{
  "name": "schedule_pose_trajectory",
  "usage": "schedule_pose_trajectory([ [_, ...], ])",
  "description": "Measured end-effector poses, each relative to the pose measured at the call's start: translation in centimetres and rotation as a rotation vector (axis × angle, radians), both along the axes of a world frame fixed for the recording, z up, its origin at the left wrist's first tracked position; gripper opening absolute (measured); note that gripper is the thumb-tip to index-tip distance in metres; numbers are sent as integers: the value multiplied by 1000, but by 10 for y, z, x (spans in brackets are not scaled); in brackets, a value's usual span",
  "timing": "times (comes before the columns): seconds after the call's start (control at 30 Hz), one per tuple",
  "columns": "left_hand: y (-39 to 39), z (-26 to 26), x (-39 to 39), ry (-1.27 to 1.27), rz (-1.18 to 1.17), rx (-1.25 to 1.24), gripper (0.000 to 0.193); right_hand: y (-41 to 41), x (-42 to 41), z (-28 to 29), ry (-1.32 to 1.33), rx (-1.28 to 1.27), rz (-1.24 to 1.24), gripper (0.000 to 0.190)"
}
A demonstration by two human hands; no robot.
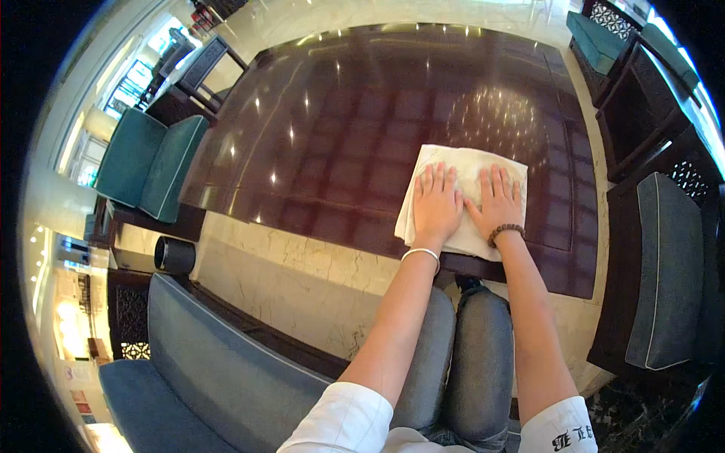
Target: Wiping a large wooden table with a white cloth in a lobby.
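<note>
A folded white cloth lies flat near the front right edge of a dark, glossy wooden table. My left hand rests palm down on the cloth's left half, with a pale bangle at the wrist. On the right half, my right hand is also palm down, its fingers spread, with a brown bead bracelet at the wrist. Both thumbs point inward and nearly meet. Neither hand grips the cloth. A front corner of the cloth reaches the table's edge, above my knees.
A blue cushioned bench runs along the lower left. Teal chair cushions stand left of the table, with a black bin nearby. A dark chair with a blue-grey cushion stands at right. Marble floor shows between bench and table.
</note>
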State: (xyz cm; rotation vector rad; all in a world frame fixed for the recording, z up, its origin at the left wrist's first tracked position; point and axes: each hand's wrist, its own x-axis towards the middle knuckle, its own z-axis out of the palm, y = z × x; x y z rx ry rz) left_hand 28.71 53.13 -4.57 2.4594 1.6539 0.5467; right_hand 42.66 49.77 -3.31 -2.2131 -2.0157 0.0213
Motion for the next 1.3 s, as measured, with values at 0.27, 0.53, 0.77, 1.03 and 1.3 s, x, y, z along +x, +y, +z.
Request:
schedule_pose_trajectory([
  [0.27, 9, -2, 3, 50, 15, 7, 52, 11, 5, -2, 4, -3, 41, 75],
  [0.53, 26, 4, 9, 62, 22, 9, 51, 35, 13, 7, -40, -50, 87, 71],
  [0.77, 38, -2, 7, 87, 53, 24, 50, 50, 10, 7, -75, -88, 125, 70],
  [1.03, 45, -4, 14, 4, 38, 53, 52, 55, 16, 4, -54, -77, 114, 70],
  [1.3, 39, -4, 10, 9, 3, 36, 53, 47, 14, 4, -40, -65, 77, 71],
])
